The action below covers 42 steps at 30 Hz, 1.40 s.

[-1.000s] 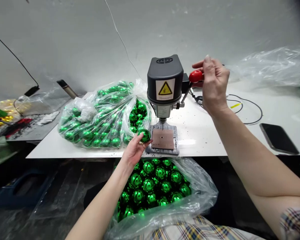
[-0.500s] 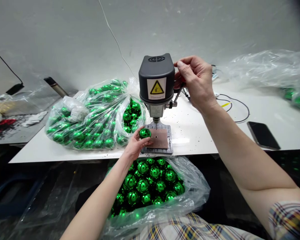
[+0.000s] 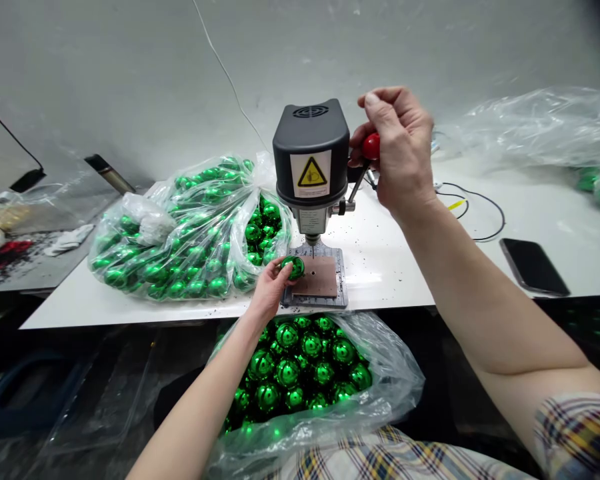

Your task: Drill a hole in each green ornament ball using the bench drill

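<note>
My left hand (image 3: 270, 288) is closed on a shiny green ball (image 3: 293, 267), pinched between thumb and fingers. The ball is just left of the thin drill bit, over the left side of the brown board (image 3: 317, 279) on the drill press base. My right hand (image 3: 405, 143) is curled around the red knob (image 3: 371, 146) of the feed lever, with thumb and index finger raised above it. The dark drill press (image 3: 310, 147) stands upright, carrying a yellow warning sticker.
An open plastic bag of green balls (image 3: 300, 367) lies below the table edge. Another clear bag of green balls (image 3: 180, 233) sits left of the press. A phone (image 3: 534, 267) and black cables (image 3: 480, 190) lie on the white table (image 3: 400, 280) to the right.
My right hand has risen slightly, and the red knob now shows in it. The green ball has turned and shifted a little right in my left hand's changed grip.
</note>
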Each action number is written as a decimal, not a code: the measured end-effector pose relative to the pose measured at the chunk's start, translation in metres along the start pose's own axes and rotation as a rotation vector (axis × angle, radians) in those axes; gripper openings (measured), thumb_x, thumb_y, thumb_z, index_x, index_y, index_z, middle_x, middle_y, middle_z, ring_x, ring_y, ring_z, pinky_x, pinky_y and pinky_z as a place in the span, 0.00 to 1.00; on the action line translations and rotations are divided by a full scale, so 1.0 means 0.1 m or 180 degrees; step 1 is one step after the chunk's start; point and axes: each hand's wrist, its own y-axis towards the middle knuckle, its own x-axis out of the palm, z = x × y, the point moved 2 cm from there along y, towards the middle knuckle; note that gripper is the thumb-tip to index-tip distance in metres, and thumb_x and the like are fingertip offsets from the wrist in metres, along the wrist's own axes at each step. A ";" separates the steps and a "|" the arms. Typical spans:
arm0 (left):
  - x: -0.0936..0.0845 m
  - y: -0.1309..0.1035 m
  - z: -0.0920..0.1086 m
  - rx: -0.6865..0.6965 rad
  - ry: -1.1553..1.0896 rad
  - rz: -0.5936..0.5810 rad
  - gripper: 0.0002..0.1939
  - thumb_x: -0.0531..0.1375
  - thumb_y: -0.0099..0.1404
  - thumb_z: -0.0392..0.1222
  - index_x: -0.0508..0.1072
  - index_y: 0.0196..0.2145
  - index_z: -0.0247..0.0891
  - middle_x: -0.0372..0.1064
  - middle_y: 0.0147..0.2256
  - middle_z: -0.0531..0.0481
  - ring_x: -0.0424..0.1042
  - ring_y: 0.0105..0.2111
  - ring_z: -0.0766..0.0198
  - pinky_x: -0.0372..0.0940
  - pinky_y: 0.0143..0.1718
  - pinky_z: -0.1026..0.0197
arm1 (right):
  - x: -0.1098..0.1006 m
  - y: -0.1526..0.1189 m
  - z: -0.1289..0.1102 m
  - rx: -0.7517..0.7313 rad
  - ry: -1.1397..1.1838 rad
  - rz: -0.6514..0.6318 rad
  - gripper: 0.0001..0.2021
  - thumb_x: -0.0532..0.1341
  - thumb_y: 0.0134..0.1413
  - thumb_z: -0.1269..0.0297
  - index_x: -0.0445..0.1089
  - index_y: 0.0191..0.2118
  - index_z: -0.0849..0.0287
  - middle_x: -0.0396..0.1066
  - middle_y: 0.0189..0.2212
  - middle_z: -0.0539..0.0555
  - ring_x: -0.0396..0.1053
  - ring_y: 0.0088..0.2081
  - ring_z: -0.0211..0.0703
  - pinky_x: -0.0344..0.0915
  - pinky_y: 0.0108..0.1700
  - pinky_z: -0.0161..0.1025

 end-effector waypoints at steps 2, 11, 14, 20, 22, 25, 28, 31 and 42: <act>0.03 0.05 -0.04 0.0226 0.0307 0.0013 0.30 0.72 0.52 0.50 0.72 0.50 0.36 0.76 0.41 0.46 0.75 0.38 0.63 0.69 0.37 0.62 | 0.04 0.02 -0.02 0.0199 0.0080 0.0002 0.15 0.62 0.58 0.47 0.63 0.34 0.52 0.65 0.19 0.46 0.58 0.18 0.35 0.56 0.20 0.36; 0.18 0.25 -0.14 0.0549 0.0890 -0.0488 0.30 0.71 0.55 0.47 0.72 0.54 0.36 0.77 0.44 0.44 0.75 0.44 0.58 0.67 0.51 0.54 | 0.09 0.00 -0.13 0.0659 0.0348 0.0036 0.20 0.62 0.57 0.42 0.64 0.29 0.54 0.64 0.17 0.47 0.53 0.16 0.33 0.48 0.18 0.36; 0.21 0.27 -0.15 0.0538 0.1073 -0.0497 0.30 0.71 0.53 0.45 0.73 0.52 0.36 0.77 0.41 0.44 0.74 0.41 0.58 0.68 0.47 0.55 | 0.08 0.03 -0.09 0.0663 0.0339 0.0038 0.17 0.62 0.57 0.46 0.64 0.28 0.53 0.63 0.16 0.46 0.51 0.15 0.34 0.45 0.17 0.36; 0.26 0.20 -0.07 0.0921 0.1607 -0.0412 0.26 0.74 0.49 0.43 0.78 0.47 0.39 0.74 0.38 0.46 0.70 0.36 0.58 0.67 0.43 0.55 | 0.03 0.13 0.05 0.0466 0.0147 -0.0145 0.17 0.63 0.55 0.43 0.64 0.30 0.50 0.65 0.17 0.47 0.53 0.15 0.37 0.46 0.16 0.39; 0.29 0.18 -0.05 0.1217 0.1833 -0.0428 0.25 0.75 0.47 0.42 0.79 0.45 0.41 0.72 0.39 0.46 0.69 0.40 0.56 0.66 0.45 0.55 | 0.01 0.15 0.07 0.0406 0.0082 -0.0233 0.18 0.62 0.54 0.41 0.65 0.31 0.50 0.66 0.17 0.48 0.54 0.15 0.37 0.47 0.16 0.40; 0.32 0.16 -0.09 0.1365 0.1900 -0.0491 0.25 0.74 0.49 0.42 0.77 0.46 0.41 0.69 0.42 0.45 0.69 0.42 0.55 0.66 0.47 0.54 | -0.01 0.16 0.08 0.0376 -0.0010 -0.0347 0.20 0.61 0.54 0.38 0.65 0.31 0.49 0.65 0.17 0.48 0.55 0.15 0.38 0.48 0.16 0.40; 0.32 0.18 -0.20 0.1295 0.1759 -0.0530 0.26 0.73 0.52 0.43 0.75 0.49 0.40 0.70 0.44 0.44 0.70 0.45 0.55 0.65 0.50 0.53 | 0.00 0.13 0.08 0.0424 -0.0058 -0.0306 0.22 0.59 0.54 0.36 0.65 0.29 0.51 0.63 0.17 0.48 0.54 0.15 0.37 0.49 0.16 0.39; 0.32 0.19 -0.31 0.1142 0.1599 -0.0421 0.28 0.73 0.52 0.44 0.72 0.50 0.40 0.72 0.46 0.44 0.70 0.47 0.54 0.65 0.52 0.53 | 0.02 0.10 0.08 0.0446 -0.0118 -0.0256 0.27 0.57 0.55 0.34 0.60 0.23 0.53 0.60 0.17 0.49 0.52 0.15 0.35 0.49 0.16 0.39; 0.35 0.16 -0.37 0.1170 0.1494 -0.0206 0.29 0.74 0.50 0.45 0.71 0.48 0.39 0.72 0.46 0.43 0.71 0.47 0.53 0.64 0.51 0.52 | 0.03 0.06 0.07 0.0696 0.0020 -0.0185 0.30 0.65 0.51 0.42 0.48 0.17 0.53 0.50 0.13 0.48 0.44 0.15 0.34 0.42 0.14 0.40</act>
